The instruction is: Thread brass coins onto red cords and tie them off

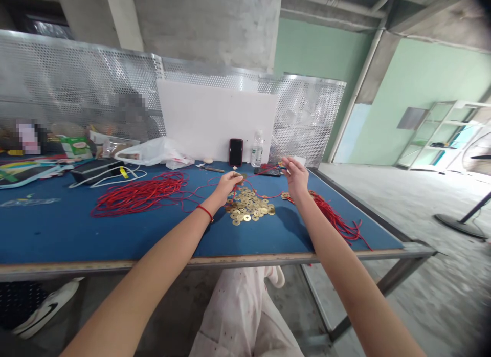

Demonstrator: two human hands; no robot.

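Observation:
My left hand [227, 185] is closed in a pinch just above a pile of brass coins [249, 207] on the blue table top [115, 229], holding a red cord [257, 185] and what looks like a coin. The cord runs across to my right hand [294, 177], whose fingers are curled around its other end. A large heap of loose red cords [140, 194] lies to the left of my left hand. A bundle of strung red cords [337, 219] lies under my right forearm.
A black phone [235, 151] leans against a white board [217, 121] at the table's back, beside a water bottle [257, 150]. A white plastic bag [153, 151], boxes and cables crowd the back left. The table's right edge [356, 208] borders open concrete floor.

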